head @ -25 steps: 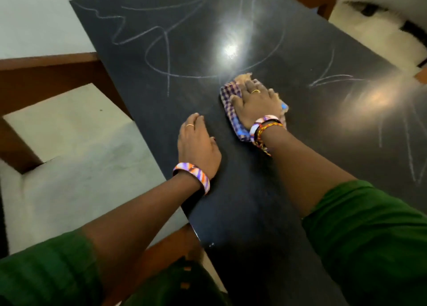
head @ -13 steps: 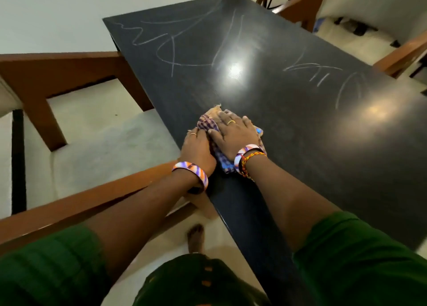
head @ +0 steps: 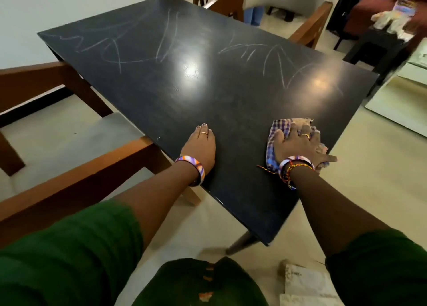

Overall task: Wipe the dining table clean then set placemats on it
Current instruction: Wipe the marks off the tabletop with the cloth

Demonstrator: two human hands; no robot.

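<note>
Checked purple-and-white cotton cloth (head: 276,141) lies bunched on the near right part of the black glossy rectangular dining table (head: 196,102), close to the right-hand edge, and the person's right hand (head: 298,144) is spread flat on top of it, fingers fairly straight and pressing down rather than curled round it. The left hand (head: 201,146) rests palm-down on the bare tabletop well to the left of the cloth, fingers straight and together, holding nothing; it looks like a brace. From where I stand the cloth seems light, soft and floppy, the sort that will ruck up under the palm, so I'd judge it best worked with a flat, wide palm over its middle, edges tucked in, and lifted by pinching a gathered fold. A frayed tan corner (head: 301,122) sticks out past the fingers. The table's hard shiny surface should let the cloth slide easily. White chalk-like scribbles (head: 166,40) cover the far half of the top, so by my reckoning the wiping is far from finished and the far marks call for a long reach. No placemats are on the table; some pale flat sheets (head: 305,285) lie on the floor near the person's feet, though I cannot tell what they are. Brown wooden chairs with pale cushions (head: 69,144) stand along the left side.
</note>
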